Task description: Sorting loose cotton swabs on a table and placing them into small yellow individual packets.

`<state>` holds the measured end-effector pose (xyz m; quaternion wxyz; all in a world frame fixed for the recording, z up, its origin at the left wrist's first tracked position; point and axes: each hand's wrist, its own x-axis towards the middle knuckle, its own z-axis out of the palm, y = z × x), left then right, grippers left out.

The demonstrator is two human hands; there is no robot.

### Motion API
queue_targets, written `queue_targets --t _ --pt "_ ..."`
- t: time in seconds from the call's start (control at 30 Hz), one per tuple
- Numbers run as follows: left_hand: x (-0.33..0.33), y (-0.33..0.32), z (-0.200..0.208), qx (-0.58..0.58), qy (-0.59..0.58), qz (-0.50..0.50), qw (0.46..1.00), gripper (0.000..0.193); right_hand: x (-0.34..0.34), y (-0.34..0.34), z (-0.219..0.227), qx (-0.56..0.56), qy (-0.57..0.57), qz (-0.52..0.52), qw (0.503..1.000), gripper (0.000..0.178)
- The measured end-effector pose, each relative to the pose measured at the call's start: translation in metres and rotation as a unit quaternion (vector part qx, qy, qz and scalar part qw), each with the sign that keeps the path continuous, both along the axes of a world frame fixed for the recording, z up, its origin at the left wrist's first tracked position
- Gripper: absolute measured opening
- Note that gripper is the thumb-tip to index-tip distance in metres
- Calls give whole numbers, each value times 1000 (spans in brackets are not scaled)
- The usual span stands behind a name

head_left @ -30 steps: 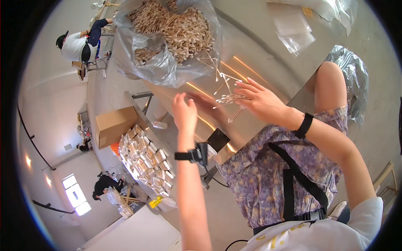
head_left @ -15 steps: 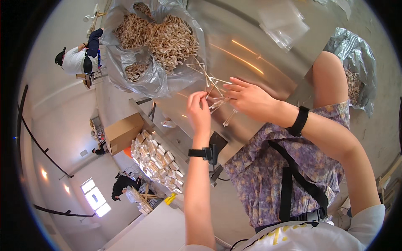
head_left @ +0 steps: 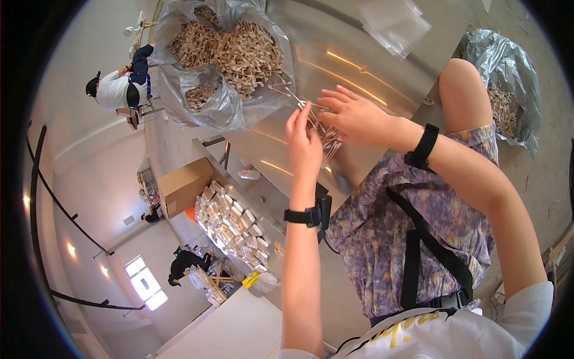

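Observation:
Over the shiny metal table, my two hands are close together around a loose bunch of cotton swabs with thin wooden sticks. My left hand has its fingers closed and pointing up, gripping swabs at the left side of the bunch. From the right, my right hand curls over the same bunch, its upper fingers slightly apart; its palm side is hidden. A few stray swabs lie between my hands and a big clear plastic bag, which is heaped with loose cotton swabs.
Flat clear plastic bags lie at the far right of the table. Another bag of swabs stands beside my knee. To the left are a cardboard box and a pile of small packs. Several people are in the background.
Both hands have come closer together around the bunch, my left hand moving slightly up and right. The swabs that were spread between them are now more bunched. The view has shifted a little.

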<state>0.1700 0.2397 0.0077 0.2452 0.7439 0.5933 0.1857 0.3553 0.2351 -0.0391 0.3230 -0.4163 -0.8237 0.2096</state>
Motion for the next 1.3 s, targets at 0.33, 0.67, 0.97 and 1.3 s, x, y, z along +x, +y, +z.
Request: queue_targets --t 0.33,0.67,0.97,1.3 --pt "0 18 -19 11 14 64 998 40 1 0 0 -32 -78 60 995 49" --pt "-11 -31 4 -83 -69 78 991 31 1 -1 4 -9 -94 143 985 57" --pt "-12 -85 9 8 2 53 999 28 -1 -8 -5 6 31 148 988 61" --pt "-15 -91 -7 64 76 76 992 33 -4 -3 -4 22 34 131 991 31"
